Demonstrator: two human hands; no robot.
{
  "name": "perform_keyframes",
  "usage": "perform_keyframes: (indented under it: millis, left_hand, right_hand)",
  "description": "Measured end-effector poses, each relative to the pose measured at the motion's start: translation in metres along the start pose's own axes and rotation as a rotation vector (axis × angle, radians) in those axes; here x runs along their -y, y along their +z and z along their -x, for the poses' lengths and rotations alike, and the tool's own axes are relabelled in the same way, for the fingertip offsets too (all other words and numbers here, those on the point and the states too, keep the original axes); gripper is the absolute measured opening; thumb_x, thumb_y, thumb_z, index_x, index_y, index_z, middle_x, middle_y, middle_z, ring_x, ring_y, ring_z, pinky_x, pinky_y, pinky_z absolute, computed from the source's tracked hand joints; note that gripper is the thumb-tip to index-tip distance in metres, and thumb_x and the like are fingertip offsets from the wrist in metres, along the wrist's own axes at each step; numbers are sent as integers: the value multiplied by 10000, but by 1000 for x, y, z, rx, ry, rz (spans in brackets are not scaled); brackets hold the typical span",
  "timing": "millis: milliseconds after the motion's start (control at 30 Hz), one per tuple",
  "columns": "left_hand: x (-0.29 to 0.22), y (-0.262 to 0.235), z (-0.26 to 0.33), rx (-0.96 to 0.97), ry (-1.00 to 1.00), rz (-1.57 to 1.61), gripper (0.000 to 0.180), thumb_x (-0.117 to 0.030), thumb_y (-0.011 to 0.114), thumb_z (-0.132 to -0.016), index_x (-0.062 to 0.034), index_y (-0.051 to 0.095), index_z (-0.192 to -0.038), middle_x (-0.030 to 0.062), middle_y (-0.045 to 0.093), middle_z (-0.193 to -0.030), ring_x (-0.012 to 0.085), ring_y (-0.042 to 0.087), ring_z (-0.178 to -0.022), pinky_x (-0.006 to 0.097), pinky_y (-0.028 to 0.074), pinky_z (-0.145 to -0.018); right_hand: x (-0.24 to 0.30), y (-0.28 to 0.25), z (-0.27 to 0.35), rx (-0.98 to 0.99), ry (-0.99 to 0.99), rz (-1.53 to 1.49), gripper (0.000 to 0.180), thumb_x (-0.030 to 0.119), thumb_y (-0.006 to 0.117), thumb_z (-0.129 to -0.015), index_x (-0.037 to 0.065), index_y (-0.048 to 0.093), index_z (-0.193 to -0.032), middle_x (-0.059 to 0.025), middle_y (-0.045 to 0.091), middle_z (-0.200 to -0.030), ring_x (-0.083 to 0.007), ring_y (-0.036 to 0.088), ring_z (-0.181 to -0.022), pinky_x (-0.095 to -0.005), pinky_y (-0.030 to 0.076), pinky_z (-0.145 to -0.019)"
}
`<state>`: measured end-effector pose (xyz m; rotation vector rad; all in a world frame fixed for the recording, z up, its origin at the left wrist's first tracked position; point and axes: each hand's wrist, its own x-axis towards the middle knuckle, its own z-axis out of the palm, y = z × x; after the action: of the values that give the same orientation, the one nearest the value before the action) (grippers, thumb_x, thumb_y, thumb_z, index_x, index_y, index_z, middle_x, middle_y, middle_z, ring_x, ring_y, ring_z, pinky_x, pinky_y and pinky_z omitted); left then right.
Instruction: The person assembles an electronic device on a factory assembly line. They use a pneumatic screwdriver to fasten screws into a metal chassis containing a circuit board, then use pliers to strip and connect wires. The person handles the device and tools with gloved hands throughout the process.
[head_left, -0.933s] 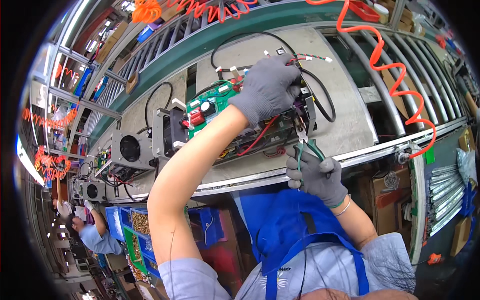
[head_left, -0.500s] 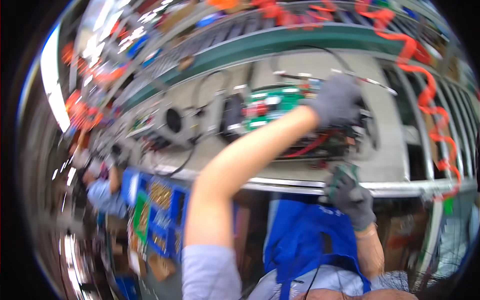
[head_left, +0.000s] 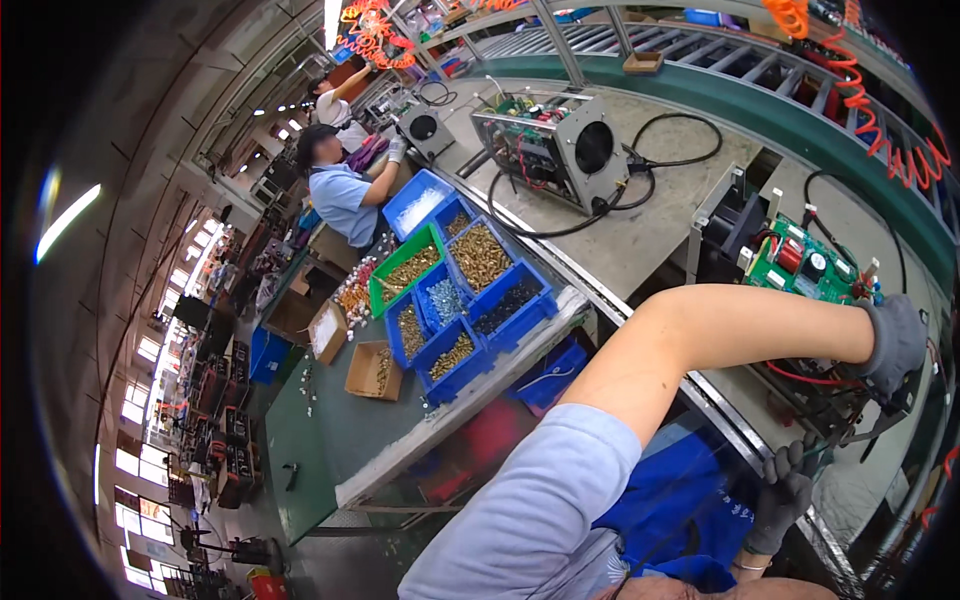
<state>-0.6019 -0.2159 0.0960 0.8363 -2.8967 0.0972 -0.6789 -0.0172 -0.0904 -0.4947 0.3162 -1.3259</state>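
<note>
Reaching across the open machine, my left hand (head_left: 897, 345), in a grey glove, is at the right end of its green circuit board (head_left: 800, 262). Its fingers point down and are largely hidden, so their grip is unclear. A black fan (head_left: 730, 222) sits at the machine's left end. My right hand (head_left: 784, 497), also gloved in grey, is at the bench's near edge by my blue apron (head_left: 665, 500). Its fingers are curled round something small that I cannot make out. Dark leads and a red wire (head_left: 805, 374) lie between the two hands.
Blue bins (head_left: 520, 305) and a green bin (head_left: 432, 243) of screws stand left, beside cardboard boxes (head_left: 372, 372). A second machine with a fan (head_left: 592, 150) and black cable (head_left: 690, 118) sits farther along. Behind runs a roller conveyor (head_left: 700, 62); orange coiled hoses (head_left: 850, 80) hang. Co-workers (head_left: 345, 195) work far left.
My view has swung left, so the bins and co-workers show clearly and the machine sits farther right. My left hand stays over the machine's right part; my right hand stays near the bench edge.
</note>
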Motion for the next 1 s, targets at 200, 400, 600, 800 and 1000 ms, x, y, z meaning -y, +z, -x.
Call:
perform_keyframes:
  millis: [200,400,600,800,1000]
  left_hand:
    - [15,-1,27,-209,-3,183,279,-318,715,-657,-132,759,-859,158,669,-800,349,657,-769,464,514,-681]
    - [8,-4,17,-451,173,288,141,-116,656,-690,-54,644,-815,157,613,-882,376,604,-808,489,488,-717]
    - [-3,-6,10,-344,106,257,118,-191,659,-763,-97,680,-832,113,629,-946,330,630,-881,442,506,-752]
    - [-5,-12,6,-336,186,404,142,-62,683,-710,-36,617,-833,171,616,-904,386,607,-822,440,508,-719]
    - [-12,-19,5,-396,215,290,136,-52,670,-698,-36,603,-815,173,604,-881,387,593,-808,453,496,-709]
  right_hand:
    - [17,38,-2,115,138,-526,575,-1,582,-773,5,400,-1319,16,372,-805,-85,329,-614,-211,317,-472]
    - [37,17,-6,-35,108,-215,636,119,562,-693,62,465,-1319,-4,348,-844,-95,301,-608,-223,271,-452]
    - [37,22,7,-6,88,-65,733,87,589,-679,51,407,-1388,-103,543,-1085,-209,614,-866,-352,540,-715]
    - [40,21,-1,-37,109,-9,825,129,604,-662,23,348,-1439,-145,557,-1122,-248,629,-950,-411,532,-843]
    - [52,18,-18,-12,113,-46,597,170,573,-699,19,449,-1263,-11,351,-826,-100,314,-602,-249,368,-482]
